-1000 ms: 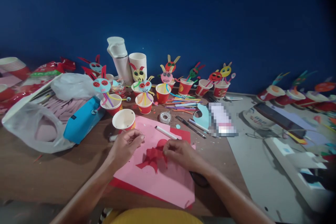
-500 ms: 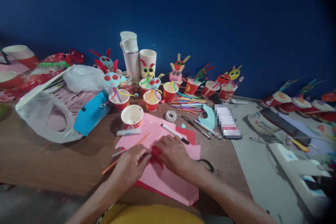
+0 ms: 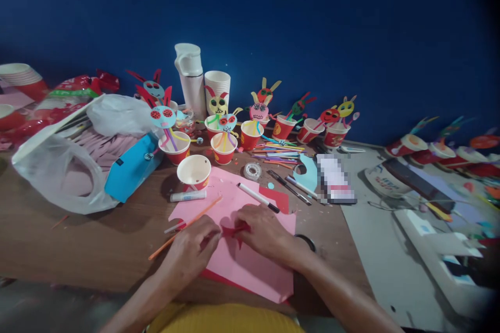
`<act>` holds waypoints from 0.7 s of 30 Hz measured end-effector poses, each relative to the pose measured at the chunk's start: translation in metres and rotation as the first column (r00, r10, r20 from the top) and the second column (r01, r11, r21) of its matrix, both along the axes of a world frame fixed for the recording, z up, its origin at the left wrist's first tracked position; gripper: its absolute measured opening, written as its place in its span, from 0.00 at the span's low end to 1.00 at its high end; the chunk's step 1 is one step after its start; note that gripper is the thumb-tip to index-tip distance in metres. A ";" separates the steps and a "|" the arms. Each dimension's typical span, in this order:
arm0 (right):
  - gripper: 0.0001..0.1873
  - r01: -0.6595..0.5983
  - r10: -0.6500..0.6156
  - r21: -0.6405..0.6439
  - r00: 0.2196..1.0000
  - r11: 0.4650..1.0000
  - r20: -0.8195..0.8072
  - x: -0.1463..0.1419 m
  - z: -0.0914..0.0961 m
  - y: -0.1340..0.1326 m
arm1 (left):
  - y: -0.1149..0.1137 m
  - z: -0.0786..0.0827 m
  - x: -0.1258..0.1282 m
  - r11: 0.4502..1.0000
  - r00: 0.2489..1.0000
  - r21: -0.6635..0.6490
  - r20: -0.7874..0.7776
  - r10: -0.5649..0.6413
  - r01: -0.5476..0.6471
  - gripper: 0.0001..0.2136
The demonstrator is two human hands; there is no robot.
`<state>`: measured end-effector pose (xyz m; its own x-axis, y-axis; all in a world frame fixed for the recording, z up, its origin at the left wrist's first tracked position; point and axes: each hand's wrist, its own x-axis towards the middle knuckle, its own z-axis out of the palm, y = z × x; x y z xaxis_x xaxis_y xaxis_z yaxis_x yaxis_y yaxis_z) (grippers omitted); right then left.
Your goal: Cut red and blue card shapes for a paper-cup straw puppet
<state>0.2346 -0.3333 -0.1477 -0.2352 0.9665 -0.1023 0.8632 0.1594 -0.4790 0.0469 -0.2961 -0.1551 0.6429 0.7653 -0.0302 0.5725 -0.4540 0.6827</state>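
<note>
My left hand (image 3: pixel 191 250) and my right hand (image 3: pixel 265 231) rest on a pink paper sheet (image 3: pixel 253 270) and meet at a small folded piece of red paper (image 3: pixel 234 230), pinched between their fingers. An orange straw (image 3: pixel 185 228) lies across the sheet and runs under my left hand. Beyond my right hand lie a white marker (image 3: pixel 258 197) and a red paper offcut (image 3: pixel 275 199). A glue stick (image 3: pixel 187 196) and a red-and-white paper cup (image 3: pixel 194 171) sit past the sheet's far edge. Black scissor handles (image 3: pixel 307 242) show beside my right wrist.
Red cups (image 3: pixel 250 135) holding paper-faced figures with straw limbs line the wooden table's back edge by the blue wall. A white plastic bag (image 3: pixel 58 171) and blue pouch (image 3: pixel 133 166) lie left. Several pens (image 3: pixel 277 155) and a tape roll (image 3: pixel 252 170) lie ahead.
The red paper, spread on the pink sheet a second ago, is now gathered into a small fold between my hands. The hands have drawn closer. The orange straw and glue stick have come into view.
</note>
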 end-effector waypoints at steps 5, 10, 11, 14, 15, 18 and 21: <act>0.02 0.246 -0.271 -0.142 0.943 0.959 -0.194 0.062 0.006 -0.029 | 0.008 0.008 -0.002 1.000 1.000 0.014 0.015 0.015 -0.015 0.09; 0.07 0.411 -0.428 -0.160 0.898 0.898 -0.096 0.143 0.004 -0.057 | 0.013 0.010 0.017 0.994 0.996 0.075 0.019 -0.083 0.082 0.10; 0.09 0.408 -0.420 -0.156 0.906 0.900 -0.055 0.153 0.003 -0.062 | 0.014 0.010 0.024 0.990 0.993 0.091 0.029 -0.113 0.109 0.10; 0.12 0.417 -0.410 -0.074 0.907 0.906 0.094 0.167 0.003 -0.071 | 0.019 0.015 0.045 0.973 0.981 0.142 0.048 -0.189 0.181 0.11; 0.14 0.428 -0.422 -0.028 0.898 0.903 0.128 0.166 0.004 -0.072 | 0.021 0.017 0.052 0.968 0.977 0.154 0.043 -0.207 0.198 0.11; 0.14 0.485 -0.497 0.112 0.855 0.868 0.150 0.153 0.009 -0.066 | 0.029 0.022 0.068 0.957 0.973 0.183 0.011 -0.230 0.225 0.12; 0.12 0.454 -0.483 0.203 0.867 0.867 0.123 0.131 0.013 -0.045 | 0.039 0.023 0.081 0.946 0.973 0.229 -0.027 -0.230 0.230 0.12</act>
<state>0.3655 -0.3783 -0.1345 0.2562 0.9642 0.0683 0.9190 -0.2210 -0.3265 0.1283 -0.2573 -0.1319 0.8025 0.5827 0.1285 0.4339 -0.7177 0.5447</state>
